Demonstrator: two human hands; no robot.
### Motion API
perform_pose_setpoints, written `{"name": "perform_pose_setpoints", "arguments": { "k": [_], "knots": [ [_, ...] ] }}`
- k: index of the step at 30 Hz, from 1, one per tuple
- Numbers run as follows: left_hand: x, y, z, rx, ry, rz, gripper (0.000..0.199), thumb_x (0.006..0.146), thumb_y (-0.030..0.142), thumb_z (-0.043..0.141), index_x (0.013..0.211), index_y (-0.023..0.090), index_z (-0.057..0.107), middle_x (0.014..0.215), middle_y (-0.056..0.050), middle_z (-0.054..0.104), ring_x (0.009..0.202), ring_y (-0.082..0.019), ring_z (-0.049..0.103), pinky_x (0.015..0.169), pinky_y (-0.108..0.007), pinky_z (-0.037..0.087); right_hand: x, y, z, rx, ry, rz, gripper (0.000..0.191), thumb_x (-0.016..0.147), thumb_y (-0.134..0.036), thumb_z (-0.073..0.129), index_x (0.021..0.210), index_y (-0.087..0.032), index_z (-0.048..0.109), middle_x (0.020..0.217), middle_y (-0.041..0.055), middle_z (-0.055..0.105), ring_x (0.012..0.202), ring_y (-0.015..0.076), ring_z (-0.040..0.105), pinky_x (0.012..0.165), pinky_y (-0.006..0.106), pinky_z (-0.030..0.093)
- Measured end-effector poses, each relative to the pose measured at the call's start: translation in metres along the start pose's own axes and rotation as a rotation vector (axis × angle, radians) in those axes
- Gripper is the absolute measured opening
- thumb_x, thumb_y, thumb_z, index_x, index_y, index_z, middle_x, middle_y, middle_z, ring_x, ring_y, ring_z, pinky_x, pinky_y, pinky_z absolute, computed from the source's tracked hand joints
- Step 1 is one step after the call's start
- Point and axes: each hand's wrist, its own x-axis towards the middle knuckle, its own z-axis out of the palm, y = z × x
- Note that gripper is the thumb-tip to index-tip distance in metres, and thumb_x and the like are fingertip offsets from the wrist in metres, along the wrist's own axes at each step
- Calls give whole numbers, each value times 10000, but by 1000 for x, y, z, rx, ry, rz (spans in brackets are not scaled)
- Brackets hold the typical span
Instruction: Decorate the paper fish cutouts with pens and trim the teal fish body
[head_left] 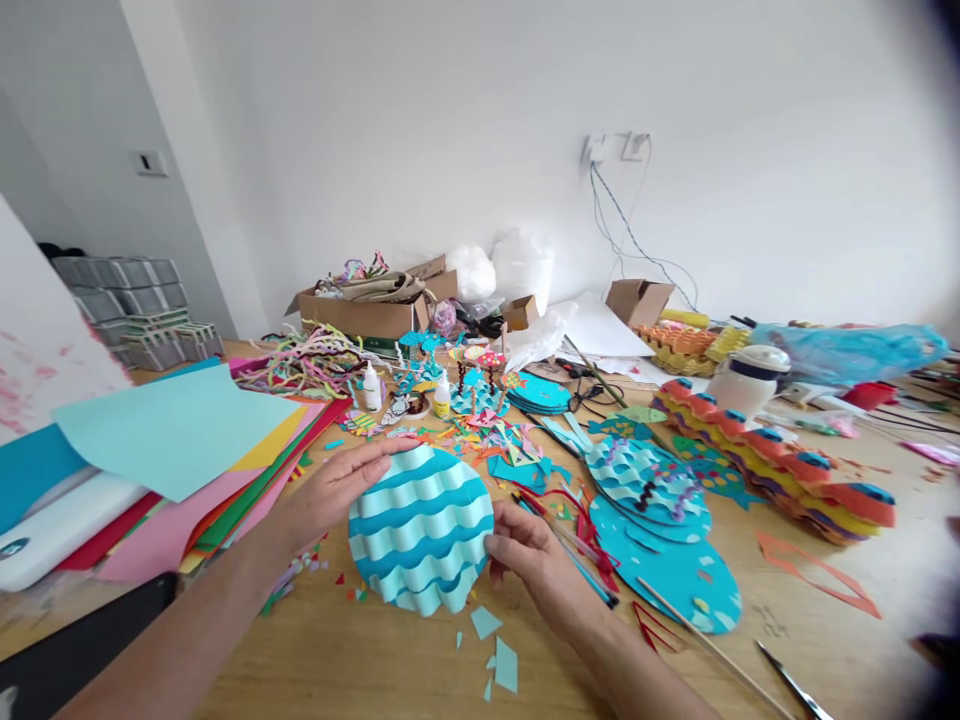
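A round blue paper disc (420, 530) with wavy pale-blue paper strips across it is tilted up toward me, above the table. My left hand (341, 485) holds its upper left edge, the fingers stretched along the rim and the thumb out of sight. At the right edge, my right hand (529, 545) pinches the disc between thumb and fingers. Pale-blue paper scraps (506, 664) lie on the wood just below it. Right of my right hand are more blue discs (660, 570), one bearing similar wavy strips.
Coloured paper sheets (176, 430) are stacked at the left. Glue bottles (372, 387) and paper cuttings cover the middle. A painted egg-carton strip (780, 455), a wooden stick (712, 645) and scissors (791, 680) lie at the right. A cardboard box (360, 312) stands at the back.
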Motion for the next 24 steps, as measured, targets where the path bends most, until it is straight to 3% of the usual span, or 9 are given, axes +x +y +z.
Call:
{"name": "perform_pose_setpoints", "arguments": {
  "k": [11, 24],
  "knots": [
    [-6, -11, 4, 39, 94, 79, 388, 806, 447, 555, 1156, 290, 612, 1291, -42, 544, 1218, -309, 448, 957, -404, 411, 1, -1, 1, -11, -16, 25, 175, 665, -272, 612, 802, -170, 654, 643, -11, 552, 546, 105, 477, 506, 229, 401],
    [-10, -24, -4, 64, 43, 66, 374, 836, 434, 525, 1156, 261, 614, 1287, -53, 547, 1204, -297, 458, 994, -399, 372, 1, -1, 2, 5, -40, 66, 151, 653, -277, 622, 744, -157, 619, 602, -23, 540, 504, 88, 483, 489, 211, 398]
  ]
}}
